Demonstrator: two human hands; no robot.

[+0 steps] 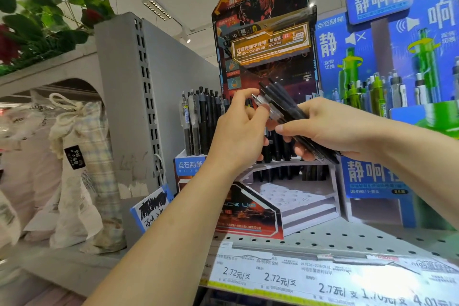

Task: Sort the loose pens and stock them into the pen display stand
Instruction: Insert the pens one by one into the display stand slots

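the right hand (330, 129) grips a bundle of black pens (283, 104), fingers curled round it, roughly five or six, not countable exactly. the left hand (238, 129) pinches a clear-barrelled pen (260, 102) at the bundle's upper end, thumb and forefinger closed on it. just behind stands the red mech pen display stand (263, 62); its front tiers look unfilled. pulling one pen could loosen the fan and spill others onto the perforated shelf (347, 238).
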